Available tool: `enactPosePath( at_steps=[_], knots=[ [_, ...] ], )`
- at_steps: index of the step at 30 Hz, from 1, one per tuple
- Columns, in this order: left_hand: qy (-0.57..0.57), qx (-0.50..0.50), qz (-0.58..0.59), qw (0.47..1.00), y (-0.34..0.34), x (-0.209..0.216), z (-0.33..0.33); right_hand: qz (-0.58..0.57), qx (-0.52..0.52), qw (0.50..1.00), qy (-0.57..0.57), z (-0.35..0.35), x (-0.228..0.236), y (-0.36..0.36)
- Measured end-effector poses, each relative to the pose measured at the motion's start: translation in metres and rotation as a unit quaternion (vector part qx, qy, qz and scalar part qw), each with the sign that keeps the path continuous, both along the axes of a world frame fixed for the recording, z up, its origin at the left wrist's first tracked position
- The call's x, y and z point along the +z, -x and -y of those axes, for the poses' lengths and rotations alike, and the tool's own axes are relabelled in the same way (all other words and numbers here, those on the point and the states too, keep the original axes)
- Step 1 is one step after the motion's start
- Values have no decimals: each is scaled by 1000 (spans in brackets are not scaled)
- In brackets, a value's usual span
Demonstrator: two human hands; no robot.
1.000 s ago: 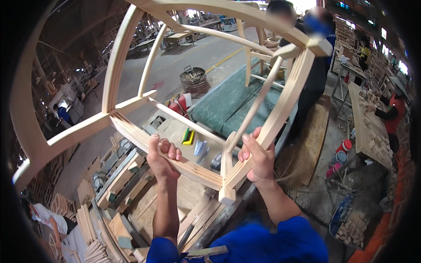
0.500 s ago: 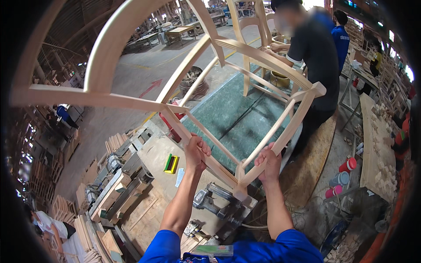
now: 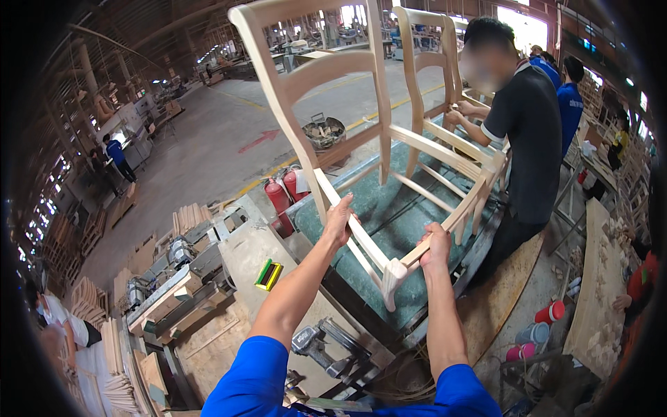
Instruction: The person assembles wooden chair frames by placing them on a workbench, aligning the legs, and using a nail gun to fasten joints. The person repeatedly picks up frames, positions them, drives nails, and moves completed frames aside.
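Note:
An unfinished pale wooden chair frame point(image 3: 323, 75) without a seat panel stands upright, over a green-topped table point(image 3: 389, 236). My left hand point(image 3: 339, 221) is closed round its left seat rail, near the front corner. My right hand point(image 3: 436, 244) grips the front rail to the right of that same corner. The chair's back rises on the far left side. Whether all its legs touch the tabletop, I cannot tell. Just beyond it, a second wooden chair frame point(image 3: 429, 61) stands by a co-worker in a dark shirt point(image 3: 524, 132), whose hands are on it.
A nail gun point(image 3: 321, 347) lies on the bench close to my body, with a small yellow-green box point(image 3: 269, 274) farther left. Red fire extinguishers point(image 3: 276, 198) stand left of the table. Pots with red point(image 3: 552, 313) and pink point(image 3: 521, 352) parts sit at right.
The chair frame has come down from a tilted, raised position to upright over the green table. Both my hands have kept their hold, and my view has lifted somewhat.

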State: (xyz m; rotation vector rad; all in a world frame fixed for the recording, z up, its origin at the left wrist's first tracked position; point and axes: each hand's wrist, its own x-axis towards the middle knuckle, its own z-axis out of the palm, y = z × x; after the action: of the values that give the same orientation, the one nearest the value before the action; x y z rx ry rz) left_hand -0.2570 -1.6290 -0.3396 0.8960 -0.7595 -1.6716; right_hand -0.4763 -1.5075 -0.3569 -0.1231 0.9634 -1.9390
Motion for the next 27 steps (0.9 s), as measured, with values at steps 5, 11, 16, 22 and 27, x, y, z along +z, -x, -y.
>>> enactPosePath(
  at_steps=[5, 11, 16, 22, 27],
  knots=[
    [7, -30, 45, 998, 11, -7, 36, -3, -25, 1000, -9, 50, -9, 19],
    [79, -103, 472, 872, -41, 40, 11, 28, -9, 999, -33, 91, -19, 9],
    [368, -138, 227, 891, -72, 122, -180, -55, -49, 997, -7, 79, -27, 79],
    [745, 68, 126, 652, -156, 204, -408, -94, 39, 995, -15, 4, -59, -8],
    [780, 183, 100, 590, -212, 211, -543, -248, 29, 955, -161, -137, -129, -53]
  ],
)
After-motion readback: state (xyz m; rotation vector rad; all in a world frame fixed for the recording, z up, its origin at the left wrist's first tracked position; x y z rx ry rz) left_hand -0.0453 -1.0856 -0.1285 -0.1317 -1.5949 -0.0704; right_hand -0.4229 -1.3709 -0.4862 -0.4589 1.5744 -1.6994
